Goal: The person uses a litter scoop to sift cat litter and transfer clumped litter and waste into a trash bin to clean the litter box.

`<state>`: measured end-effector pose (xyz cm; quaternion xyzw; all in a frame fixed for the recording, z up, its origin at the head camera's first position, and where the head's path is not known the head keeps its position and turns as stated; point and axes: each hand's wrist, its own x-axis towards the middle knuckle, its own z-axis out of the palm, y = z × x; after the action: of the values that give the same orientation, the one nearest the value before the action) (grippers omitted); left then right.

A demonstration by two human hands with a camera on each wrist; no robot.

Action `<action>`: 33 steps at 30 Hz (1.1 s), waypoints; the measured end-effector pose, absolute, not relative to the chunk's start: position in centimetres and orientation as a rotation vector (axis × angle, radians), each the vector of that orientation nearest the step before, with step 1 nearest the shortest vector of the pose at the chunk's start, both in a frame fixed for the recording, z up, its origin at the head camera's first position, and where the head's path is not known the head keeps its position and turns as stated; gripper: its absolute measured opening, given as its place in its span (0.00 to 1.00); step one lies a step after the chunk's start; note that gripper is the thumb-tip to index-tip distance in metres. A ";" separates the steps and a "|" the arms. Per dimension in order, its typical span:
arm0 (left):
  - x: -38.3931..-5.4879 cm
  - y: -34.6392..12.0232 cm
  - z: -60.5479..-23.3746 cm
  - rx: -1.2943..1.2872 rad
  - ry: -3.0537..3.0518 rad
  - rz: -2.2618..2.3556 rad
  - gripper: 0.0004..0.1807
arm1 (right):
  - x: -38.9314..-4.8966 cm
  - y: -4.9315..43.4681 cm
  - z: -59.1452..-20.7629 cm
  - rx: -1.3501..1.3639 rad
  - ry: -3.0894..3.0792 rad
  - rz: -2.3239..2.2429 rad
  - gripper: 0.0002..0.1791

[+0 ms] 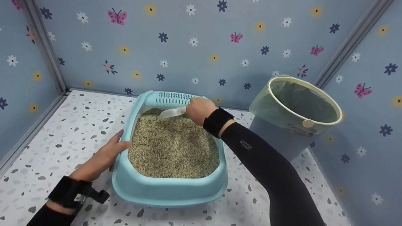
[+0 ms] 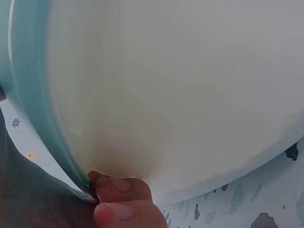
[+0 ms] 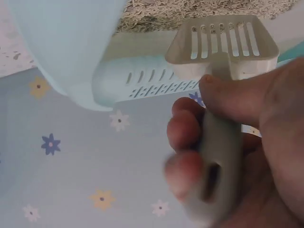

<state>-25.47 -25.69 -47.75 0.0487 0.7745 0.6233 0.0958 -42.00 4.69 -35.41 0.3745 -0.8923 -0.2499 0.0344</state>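
Note:
A light-blue litter box (image 1: pixel 170 191) holds pale, grainy pellet litter (image 1: pixel 173 148). My left hand (image 1: pixel 104 156) grips its left rim, thumb on top. In the left wrist view the fingertips (image 2: pixel 126 202) curl beneath the rim against the whitish outer wall (image 2: pixel 190 95). At the back of the box, my right hand (image 1: pixel 201 111) holds a slotted litter scoop (image 1: pixel 172 112) by its handle. The right wrist view shows the thumb along the scoop's grey-beige handle (image 3: pixel 221 142) and the fingers wrapped around it. Only a few pellets show by the slots of the scoop's head (image 3: pixel 223 40).
To the right stands a tall bin (image 1: pixel 273 135) with a cream rim (image 1: pixel 338 114) and a greenish bag liner (image 1: pixel 265 98). Flower-patterned blue wall panels (image 1: pixel 189 52) close off the back and both sides. The surface is a speckled white tabletop (image 1: pixel 87 112).

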 end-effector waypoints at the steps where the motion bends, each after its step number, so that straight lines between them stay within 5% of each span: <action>1: -25.5 -25.7 -47.7 0.140 2.292 1.850 0.52 | -41.8 4.6 -35.3 1.166 -2.788 -0.748 0.18; 12: -25.6 -25.8 -48.1 0.146 2.286 1.875 0.52 | -40.3 2.4 -37.0 1.313 -2.767 -0.900 0.21; 21: -25.5 -25.5 -48.2 0.126 2.275 1.859 0.54 | -42.3 2.4 -40.6 1.073 -2.795 -0.976 0.18; 33: -25.3 -25.9 -48.0 0.175 2.244 1.915 0.54 | -43.9 2.4 -39.1 1.033 -3.043 -0.847 0.22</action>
<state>-25.34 -25.94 -47.99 0.0589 0.7560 0.6452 0.0931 -43.90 2.45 -39.09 0.3096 -0.9119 -0.2538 -0.0909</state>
